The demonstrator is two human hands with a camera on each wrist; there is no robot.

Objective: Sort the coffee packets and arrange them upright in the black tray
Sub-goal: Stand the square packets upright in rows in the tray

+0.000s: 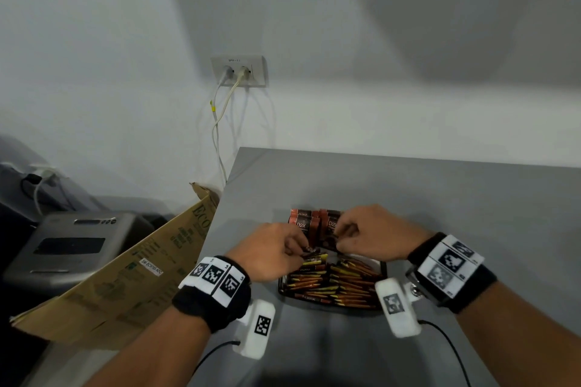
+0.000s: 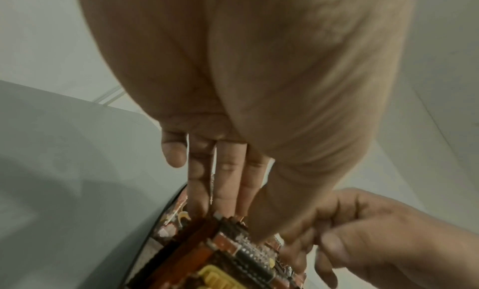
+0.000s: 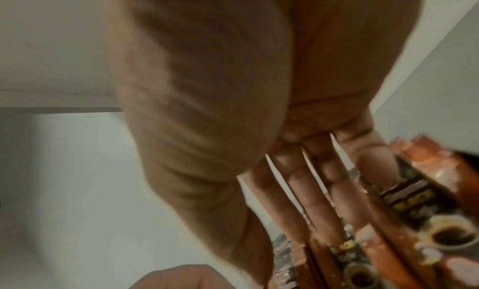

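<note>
Our left hand (image 1: 270, 250) pinches a coffee packet (image 1: 311, 251); our right hand (image 1: 374, 234) pinches the upright packets (image 1: 303, 223) beyond its fingertips in the black tray (image 1: 283, 287). Releasing early may topple that row.

The right hand (image 3: 207, 109) fills most of the view — its fingers (image 3: 293, 195) reach down onto the top edges of orange-brown coffee packets (image 3: 404, 211) printed with coffee cups, above a grey tabletop (image 3: 77, 180).
</note>
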